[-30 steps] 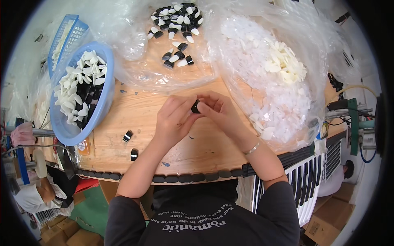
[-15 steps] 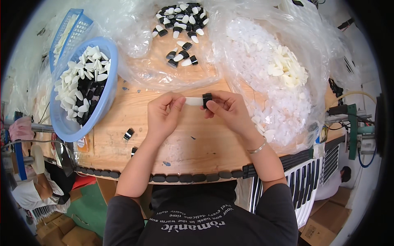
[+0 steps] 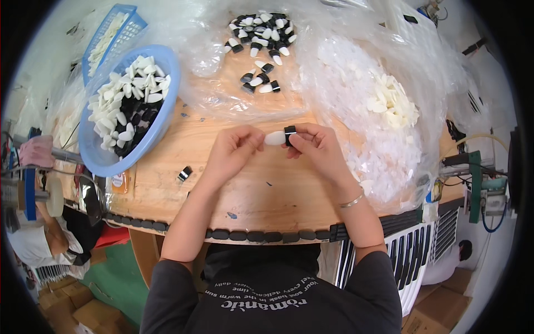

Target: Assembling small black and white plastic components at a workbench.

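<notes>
My right hand (image 3: 317,150) pinches a black band-like piece (image 3: 290,136) between thumb and fingers, in front of my chest. Out of its left side sticks a white oval tab (image 3: 275,138), its rounded end now showing. Just left of that end, my left hand (image 3: 236,150) has thumb and fingers pressed together; whether anything small is between them is hidden. A loose black piece with a pale stripe (image 3: 184,173) lies on the table left of my left forearm.
A blue basin (image 3: 89,153) of white tabs and black pieces stands left, before a blue basket (image 3: 125,28). Joined black-and-white pieces (image 3: 261,33) are heaped at the back. On the right, plastic sheeting holds translucent scraps (image 3: 384,161) and cream tabs (image 3: 392,103). A person (image 3: 41,239) sits left.
My left fingers have come away from the white tab's side toward its end, uncovering its rounded tip. My right hand keeps its pinch on the black piece. The whole view has shifted slightly.
</notes>
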Demonstrator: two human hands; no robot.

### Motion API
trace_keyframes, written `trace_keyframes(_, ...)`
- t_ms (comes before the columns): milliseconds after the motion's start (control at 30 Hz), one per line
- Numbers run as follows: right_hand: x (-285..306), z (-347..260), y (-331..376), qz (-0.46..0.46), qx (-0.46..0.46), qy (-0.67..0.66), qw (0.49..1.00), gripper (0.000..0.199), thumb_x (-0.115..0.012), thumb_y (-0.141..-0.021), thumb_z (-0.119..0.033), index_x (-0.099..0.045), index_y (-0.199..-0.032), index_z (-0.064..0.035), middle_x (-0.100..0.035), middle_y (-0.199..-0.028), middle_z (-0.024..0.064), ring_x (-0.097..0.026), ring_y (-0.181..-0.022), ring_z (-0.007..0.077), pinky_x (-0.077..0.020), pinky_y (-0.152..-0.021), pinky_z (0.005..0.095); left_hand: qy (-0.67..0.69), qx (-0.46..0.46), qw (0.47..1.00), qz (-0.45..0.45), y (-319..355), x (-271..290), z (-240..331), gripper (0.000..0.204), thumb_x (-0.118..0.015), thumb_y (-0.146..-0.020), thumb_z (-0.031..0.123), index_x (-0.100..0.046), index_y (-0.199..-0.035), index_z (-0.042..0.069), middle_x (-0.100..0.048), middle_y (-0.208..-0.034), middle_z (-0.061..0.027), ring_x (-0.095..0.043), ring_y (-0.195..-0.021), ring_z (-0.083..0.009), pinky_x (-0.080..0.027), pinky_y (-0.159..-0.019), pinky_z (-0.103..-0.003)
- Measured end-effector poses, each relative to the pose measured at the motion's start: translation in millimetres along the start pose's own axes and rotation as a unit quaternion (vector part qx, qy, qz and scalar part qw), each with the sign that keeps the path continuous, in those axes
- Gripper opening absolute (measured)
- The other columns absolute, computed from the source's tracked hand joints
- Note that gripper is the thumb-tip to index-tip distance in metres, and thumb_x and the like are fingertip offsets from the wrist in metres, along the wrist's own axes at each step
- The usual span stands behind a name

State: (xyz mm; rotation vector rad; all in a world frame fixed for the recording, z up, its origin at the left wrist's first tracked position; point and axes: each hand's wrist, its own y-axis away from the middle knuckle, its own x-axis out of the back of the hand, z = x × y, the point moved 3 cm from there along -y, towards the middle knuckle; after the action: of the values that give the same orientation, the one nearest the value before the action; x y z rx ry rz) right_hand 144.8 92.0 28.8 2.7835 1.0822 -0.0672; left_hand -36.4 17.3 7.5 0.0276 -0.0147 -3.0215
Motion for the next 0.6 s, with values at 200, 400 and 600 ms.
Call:
trace_keyframes(200,19.7,-49.2,-48.2,0.066,0.134,0.224,0.963,0.035,-0.064,-0.089,-0.023,-0.06,-0.114,0.0015,-0.067,-0.096,0.0056,-0.062,-0.083,0.0125,-0.0495,-0.072,0.0264,-0.239,-0.042,0.958,0.153,38.2,80.3,27.4,0.014,-0.062,-0.089,0.011,-0.062,-0.09,-0.003,-0.063,-0.077,-0.0038,-0.056,-0.07,-0.0089,-0.045,-0.063,-0.025)
trace_keyframes(400,75.0,-56.9,-41.6,0.253,0.259,0.4,0.842,0.04,-0.067,-0.087,-0.024,-0.06,-0.118,-0.0001,-0.065,-0.108,0.0088,-0.062,-0.088,0.0148,-0.0495,-0.074,0.0287,-0.449,0.035,0.876,0.171,91.8,86.6,-1.8,0.019,-0.069,-0.076,0.005,-0.06,-0.091,-0.005,-0.061,-0.077,-0.0163,-0.059,-0.068,-0.0237,-0.046,-0.063,-0.033)
trace_keyframes(600,185.6,-48.1,5.7,0.351,0.131,0.342,0.862,0.031,-0.068,-0.085,-0.019,-0.064,-0.107,0.0021,-0.067,-0.089,0.0057,-0.062,-0.076,0.0115,-0.0464,-0.064,0.0238,-0.446,-0.008,0.885,0.133,75.4,72.8,-0.4,0.015,-0.068,-0.075,0.001,-0.059,-0.086,-0.002,-0.058,-0.079,-0.0179,-0.059,-0.067,-0.0308,-0.046,-0.062,-0.037)
